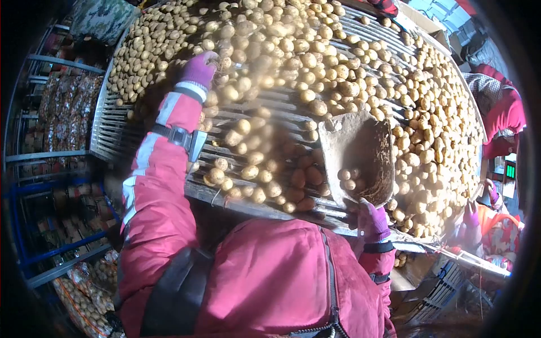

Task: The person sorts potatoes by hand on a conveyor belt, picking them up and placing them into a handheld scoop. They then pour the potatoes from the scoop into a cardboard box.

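Observation:
My left hand [201, 69], in a purple glove, reaches over the slatted table among the potatoes [307, 59]. Its fingers are curled, with potatoes right beside the fingertips; whether one is inside them is hidden. My right hand [373, 221], gloved too, is closed on the near end of a worn, dirt-coated scoop [363, 143]. A few small potatoes [349, 179] lie inside the scoop, near my hand. Between my arms, loose potatoes [249, 172] are spread on the slats, some blurred. Darker reddish potatoes [306, 176] lie in shadow left of the scoop.
The slatted metal table [112, 132] has a raised rim. Filled mesh bags [70, 112] and blue metal frames [62, 248] stand at the left. Another person's red sleeve [505, 115] is at the right, and a person's gloved hand [470, 222] is lower right. A crate [437, 290] sits below.

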The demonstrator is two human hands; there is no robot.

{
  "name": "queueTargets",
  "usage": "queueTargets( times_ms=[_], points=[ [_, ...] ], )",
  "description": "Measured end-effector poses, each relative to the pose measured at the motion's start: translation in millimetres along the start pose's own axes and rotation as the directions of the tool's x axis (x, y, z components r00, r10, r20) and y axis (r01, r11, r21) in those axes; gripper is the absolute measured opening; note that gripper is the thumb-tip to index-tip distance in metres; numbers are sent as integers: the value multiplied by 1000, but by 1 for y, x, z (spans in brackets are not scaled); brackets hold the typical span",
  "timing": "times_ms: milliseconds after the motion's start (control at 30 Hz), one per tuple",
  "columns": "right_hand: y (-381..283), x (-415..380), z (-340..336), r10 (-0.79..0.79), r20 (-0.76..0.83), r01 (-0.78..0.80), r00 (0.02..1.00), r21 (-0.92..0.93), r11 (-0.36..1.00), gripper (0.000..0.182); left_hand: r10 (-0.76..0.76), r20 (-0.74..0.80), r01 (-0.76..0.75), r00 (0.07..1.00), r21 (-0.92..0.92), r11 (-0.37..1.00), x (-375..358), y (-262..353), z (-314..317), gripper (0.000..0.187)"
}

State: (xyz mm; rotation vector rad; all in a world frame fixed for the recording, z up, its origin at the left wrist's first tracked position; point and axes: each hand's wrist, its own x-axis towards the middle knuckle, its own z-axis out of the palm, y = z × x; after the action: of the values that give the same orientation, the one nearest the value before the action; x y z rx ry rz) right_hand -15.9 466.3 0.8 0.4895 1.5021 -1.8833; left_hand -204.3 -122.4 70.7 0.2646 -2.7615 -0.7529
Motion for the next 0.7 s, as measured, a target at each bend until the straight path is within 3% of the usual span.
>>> queueTargets(
  times_ms=[67, 100, 133, 200, 233, 333, 433, 467, 500, 600, 667, 700],
  points=[
    [-2, 0, 0, 78, -32, -78, 996, -12, 997, 42, 85, 61, -92, 995, 135, 986, 15, -11, 13, 30],
    [-3, 0, -2, 128, -53, -130, 990, -45, 990, 43, 187, 67, -199, 980, 324, 925, 18, -7, 20, 36],
    [2, 0, -7, 43, -31, -46, 999, -123, 991, 44, 88, 46, -99, 995, 365, 926, 18, -2, 30, 46],
    [12, -1, -9, -79, -5, 76, 997, -220, 973, 39, -26, 125, -49, 992, 566, 823, 3, 18, 36, 52],
    [5, -4, 1, -118, -9, 112, 993, -241, 964, 35, 31, 126, -99, 992, 584, 806, 1, 13, 41, 56],
    [-18, -17, 23, -122, -74, 98, 990, -265, 959, 24, -77, 129, -31, 989, 675, 737, -6, 11, 44, 56],
    [-17, -23, 17, -91, -41, 70, 995, -362, 930, 36, -19, 121, -65, 992, 655, 753, 11, 2, 43, 31],
    [-13, -21, 10, -29, -28, 19, 999, -305, 952, 39, -17, 115, -60, 993, 626, 778, 18, 1, 40, 25],
    [-18, -21, 12, 6, -42, -16, 999, -240, 971, 36, 126, 53, -132, 991, 620, 773, 19, 1, 37, 20],
    [-32, -29, 27, 103, -142, -106, 985, -12, 994, 39, -36, 166, -80, 985, 640, 764, 13, 14, 30, 23],
    [-13, -29, 19, -139, -160, 93, 977, -265, 960, 39, -58, 164, -23, 985, 453, 891, 10, 3, 31, 27],
    [-15, -29, 17, -126, -173, 72, 977, -289, 955, 39, -33, 177, -33, 984, 358, 933, 5, 8, 26, 28]
  ],
)
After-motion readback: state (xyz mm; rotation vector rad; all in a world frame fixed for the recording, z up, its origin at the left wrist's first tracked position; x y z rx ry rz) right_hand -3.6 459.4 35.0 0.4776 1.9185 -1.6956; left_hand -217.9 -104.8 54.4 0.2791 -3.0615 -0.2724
